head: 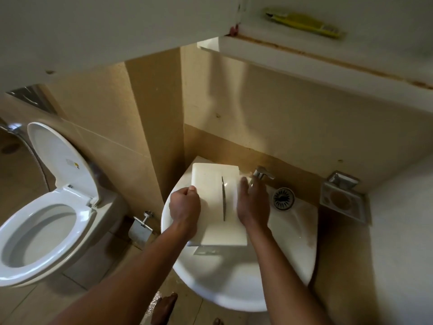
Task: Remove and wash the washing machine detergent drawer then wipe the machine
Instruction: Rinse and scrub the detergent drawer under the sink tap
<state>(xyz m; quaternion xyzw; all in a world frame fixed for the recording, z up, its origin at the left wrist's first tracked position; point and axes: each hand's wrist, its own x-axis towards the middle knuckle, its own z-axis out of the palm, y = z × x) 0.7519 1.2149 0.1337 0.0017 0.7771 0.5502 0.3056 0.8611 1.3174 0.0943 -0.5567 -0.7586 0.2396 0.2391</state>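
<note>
Detergent drawer (208, 184) sits over the sink (234, 282), left hand (185, 205) clenched round its edge, right hand (254, 205) laid flat against the other side

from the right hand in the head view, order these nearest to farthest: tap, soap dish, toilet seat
1. tap, just past the fingertips of the right hand
2. soap dish, on the wall further to the right
3. toilet seat, far off on the left side of the room
</note>
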